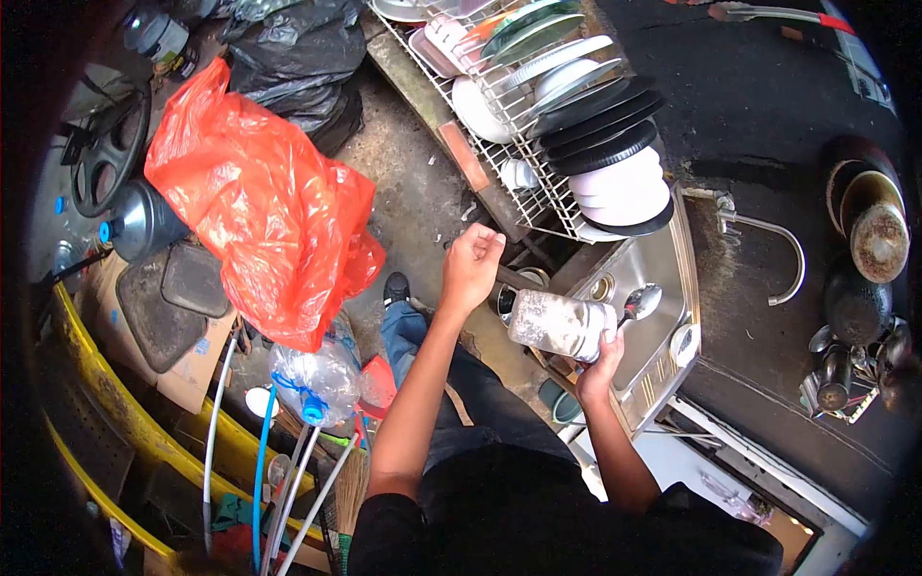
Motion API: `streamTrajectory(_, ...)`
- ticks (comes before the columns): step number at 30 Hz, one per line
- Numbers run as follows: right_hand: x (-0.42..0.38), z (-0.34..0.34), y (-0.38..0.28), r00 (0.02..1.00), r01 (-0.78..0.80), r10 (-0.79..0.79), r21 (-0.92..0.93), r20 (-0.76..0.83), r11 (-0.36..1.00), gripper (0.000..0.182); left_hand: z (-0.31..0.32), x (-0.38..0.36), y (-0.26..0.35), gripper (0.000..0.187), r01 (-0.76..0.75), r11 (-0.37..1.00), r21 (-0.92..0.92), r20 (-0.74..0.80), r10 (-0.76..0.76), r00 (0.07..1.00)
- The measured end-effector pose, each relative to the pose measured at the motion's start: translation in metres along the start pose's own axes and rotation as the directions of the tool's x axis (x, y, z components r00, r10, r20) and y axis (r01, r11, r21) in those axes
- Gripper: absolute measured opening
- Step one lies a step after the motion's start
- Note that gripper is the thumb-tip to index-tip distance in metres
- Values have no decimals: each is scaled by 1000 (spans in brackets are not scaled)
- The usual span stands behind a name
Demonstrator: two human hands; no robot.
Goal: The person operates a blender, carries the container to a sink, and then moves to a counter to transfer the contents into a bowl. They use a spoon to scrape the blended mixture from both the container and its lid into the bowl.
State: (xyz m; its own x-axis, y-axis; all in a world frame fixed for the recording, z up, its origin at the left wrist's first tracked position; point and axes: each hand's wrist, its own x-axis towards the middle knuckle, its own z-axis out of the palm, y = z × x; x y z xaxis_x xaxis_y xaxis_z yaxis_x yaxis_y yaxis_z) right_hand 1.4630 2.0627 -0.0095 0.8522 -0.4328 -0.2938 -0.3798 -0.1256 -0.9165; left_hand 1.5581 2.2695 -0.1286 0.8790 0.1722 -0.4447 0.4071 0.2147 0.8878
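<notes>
My right hand grips a clear plastic jar with whitish residue on its walls, tilted on its side by the sink's edge. A metal spoon reaches out past the jar's mouth over the sink, its handle running down toward my right fingers. My left hand is raised to the left of the jar, apart from it, its fingers curled closed; I cannot tell whether anything is inside them.
A wire dish rack with stacked plates stands above the sink. The curved tap rises from the dark counter. Left of me are a red plastic bag, a big water bottle and several poles. Blackened pans sit far right.
</notes>
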Motion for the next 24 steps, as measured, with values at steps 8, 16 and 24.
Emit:
streamTrajectory(8, -1, -1, -14, 986, -17, 34, 99, -165, 995, 45, 17, 41, 41, 25, -6, 1000, 29, 29, 5, 1000)
streamTrajectory(16, 1, -2, -31, 922, -216, 255, 161, -290, 963, 48, 28, 14, 89, 35, 27, 998, -55, 115, -20, 993)
streamTrajectory(24, -1, 4, -25, 933, -342, 357, 195, -48, 919, 48, 26, -71, 57, 33, 12, 969, -249, 14, -9, 1000)
